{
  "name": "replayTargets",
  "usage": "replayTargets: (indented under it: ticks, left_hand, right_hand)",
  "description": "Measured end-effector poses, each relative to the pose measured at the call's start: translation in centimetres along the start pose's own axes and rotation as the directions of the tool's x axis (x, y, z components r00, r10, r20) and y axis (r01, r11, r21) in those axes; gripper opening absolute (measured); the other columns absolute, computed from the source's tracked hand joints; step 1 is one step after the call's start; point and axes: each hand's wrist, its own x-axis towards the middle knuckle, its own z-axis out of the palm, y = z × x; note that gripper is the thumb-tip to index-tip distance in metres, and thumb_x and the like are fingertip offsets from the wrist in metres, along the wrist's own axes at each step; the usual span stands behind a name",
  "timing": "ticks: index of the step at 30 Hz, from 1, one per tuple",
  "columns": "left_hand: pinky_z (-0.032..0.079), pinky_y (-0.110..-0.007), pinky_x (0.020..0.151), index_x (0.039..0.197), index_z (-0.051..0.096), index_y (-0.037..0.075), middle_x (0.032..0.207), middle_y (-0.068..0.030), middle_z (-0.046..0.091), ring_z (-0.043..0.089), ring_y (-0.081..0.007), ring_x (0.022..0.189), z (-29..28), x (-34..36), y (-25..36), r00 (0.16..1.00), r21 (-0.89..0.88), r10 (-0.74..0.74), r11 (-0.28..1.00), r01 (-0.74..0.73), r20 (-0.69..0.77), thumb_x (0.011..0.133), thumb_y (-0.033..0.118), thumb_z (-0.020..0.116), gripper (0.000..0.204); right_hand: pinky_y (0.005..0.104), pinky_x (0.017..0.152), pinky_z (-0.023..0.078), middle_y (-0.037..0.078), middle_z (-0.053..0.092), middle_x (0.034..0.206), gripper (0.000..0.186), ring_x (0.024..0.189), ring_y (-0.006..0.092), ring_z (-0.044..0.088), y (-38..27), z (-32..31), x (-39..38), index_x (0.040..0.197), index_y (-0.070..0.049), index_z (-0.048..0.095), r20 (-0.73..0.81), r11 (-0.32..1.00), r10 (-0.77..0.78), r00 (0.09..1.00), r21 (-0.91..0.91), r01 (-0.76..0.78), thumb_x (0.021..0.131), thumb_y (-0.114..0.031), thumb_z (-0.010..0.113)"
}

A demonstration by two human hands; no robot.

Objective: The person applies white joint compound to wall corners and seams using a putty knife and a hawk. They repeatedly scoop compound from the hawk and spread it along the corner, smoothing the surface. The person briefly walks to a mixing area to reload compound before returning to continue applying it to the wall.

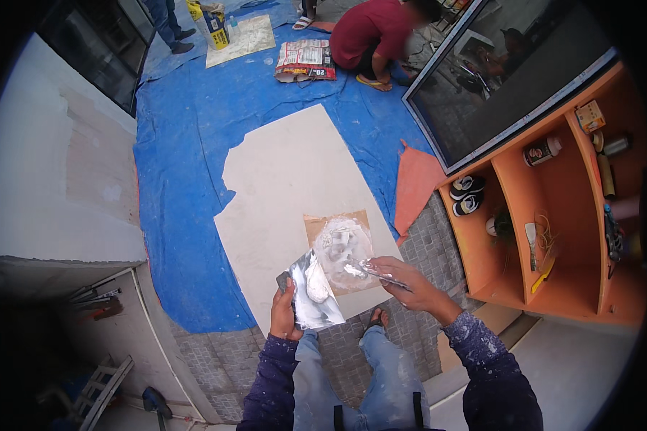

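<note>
My left hand [284, 312] is closed around the dark edge grip of a flat, shiny metal plastering blade [329, 314], which carries a thick dab of white putty [318, 289]. In my right hand [413, 284] is a putty knife [387, 277], its tip smeared with white paste. The knife's tip points left, above a wide round patch of wet white putty [341, 241] spread on a brown cardboard square [315, 228]. That square lies on a large off-white board [287, 165] with a notched left edge.
A blue tarp [172, 215] lies beneath the board. At right stands an orange shelf [496, 276] holding shoes [467, 195], tools and cans. A person in a red shirt [370, 32] crouches at the back near a bag [305, 61]. A yellow bag [210, 27] stands farther left.
</note>
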Motion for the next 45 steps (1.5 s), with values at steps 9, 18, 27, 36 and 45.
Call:
replayTargets:
  ticks: [9,18,27,36,45]
  left_hand:
    - [0.053,-0.042,0.092,0.137,0.041,0.003,0.127,-0.0155,0.058,0.063,-0.0275,0.107,15.7,-17.9,10.6,0.886,-0.222,-0.067,0.957,0.187,0.458,0.102,0.035,0.040,0.047]
    - [0.051,-0.040,0.093,0.134,0.043,0.002,0.126,-0.0143,0.058,0.062,-0.0258,0.109,18.5,-28.2,14.4,0.886,-0.142,0.127,0.987,-0.070,0.445,0.103,0.031,0.040,0.043]
    - [0.051,-0.039,0.092,0.131,0.044,0.002,0.124,-0.0124,0.058,0.062,-0.0247,0.107,16.9,-32.0,16.8,0.854,-0.230,0.430,0.899,-0.373,0.294,0.102,0.032,0.042,0.042]
    - [0.046,-0.041,0.099,0.136,0.043,0.006,0.130,-0.0101,0.056,0.058,-0.0252,0.115,19.0,-30.9,15.8,0.895,-0.317,0.374,0.903,-0.291,0.243,0.102,0.036,0.041,0.046]
    - [0.050,-0.038,0.092,0.129,0.047,0.003,0.122,-0.0102,0.059,0.060,-0.0224,0.110,17.9,-30.9,15.4,0.917,-0.298,0.279,0.935,-0.192,0.284,0.102,0.036,0.042,0.043]
  right_hand:
    - [0.0461,0.107,0.040,0.006,0.050,0.132,0.059,0.130,0.0340,0.042,-25.5,-2.7,-2.3,0.122,-0.032,0.064,0.087,0.732,-0.585,0.806,-0.372,0.571,0.070,-0.005,0.074]
    - [0.0449,0.101,0.042,0.009,0.052,0.127,0.048,0.126,0.0337,0.045,-34.0,-3.2,-6.0,0.125,-0.025,0.063,0.046,0.615,-0.628,0.777,-0.582,0.532,0.079,-0.009,0.067]
    - [0.0364,0.094,0.043,0.019,0.055,0.119,0.037,0.110,0.0296,0.054,-32.7,-1.0,-8.7,0.131,0.000,0.048,-0.431,0.934,-0.284,0.857,-0.326,0.146,0.094,-0.006,0.050]
    - [0.0466,0.097,0.041,0.031,0.042,0.128,0.045,0.110,0.0420,0.051,-33.3,7.1,-6.3,0.138,0.011,0.025,-0.491,0.654,-0.751,0.442,-0.647,0.392,0.101,-0.014,0.033]
    - [0.0422,0.104,0.034,0.024,0.049,0.127,0.045,0.118,0.0377,0.049,-34.7,7.2,-7.3,0.134,0.008,0.036,-0.416,0.703,-0.663,0.622,-0.631,0.327,0.101,-0.022,0.037]
